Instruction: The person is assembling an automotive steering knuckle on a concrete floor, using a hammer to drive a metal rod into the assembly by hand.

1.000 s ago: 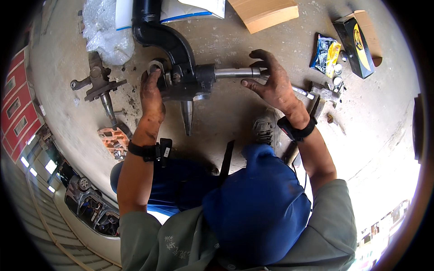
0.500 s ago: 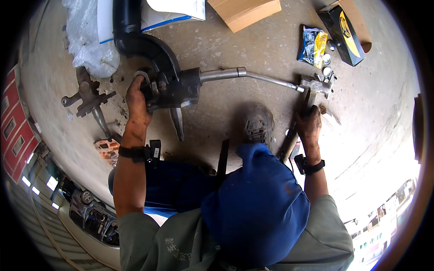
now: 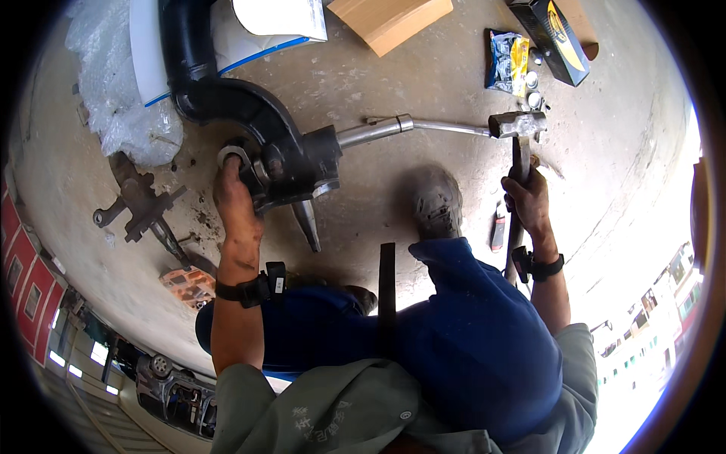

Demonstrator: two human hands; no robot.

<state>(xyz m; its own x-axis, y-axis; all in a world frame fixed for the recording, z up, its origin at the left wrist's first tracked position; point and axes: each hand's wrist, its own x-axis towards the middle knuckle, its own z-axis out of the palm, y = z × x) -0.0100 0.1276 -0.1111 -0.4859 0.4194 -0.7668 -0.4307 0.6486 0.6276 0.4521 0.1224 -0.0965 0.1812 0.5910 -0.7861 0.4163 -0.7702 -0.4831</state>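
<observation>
My left hand (image 3: 240,189) is closed round the edge of a dark steering knuckle (image 3: 281,172), beside a ring-shaped opening. The knuckle sits at the end of a black curved axle beam (image 3: 238,94), and its tapered spindle (image 3: 306,225) points toward me. A metal cylinder (image 3: 374,132) sticks out from the knuckle's right side, with a thin steel rod (image 3: 452,128) continuing from it. My right hand (image 3: 529,198) grips the handle of a heavy hammer (image 3: 519,125). Its head is at the rod's far right end; whether they touch I cannot tell.
Another steering knuckle (image 3: 140,200) lies at left, near bubble wrap (image 3: 125,113) and an orange-brown part (image 3: 189,284). Cardboard (image 3: 389,23), a blue-yellow packet (image 3: 507,62), a black box (image 3: 550,41) and small round parts lie at the far side. A red-black tool (image 3: 498,227) lies near the hammer handle.
The hammer's handle has turned more upright, and its head is now level with the rod's end. My left hand keeps its hold on the knuckle. The whole view has shifted.
</observation>
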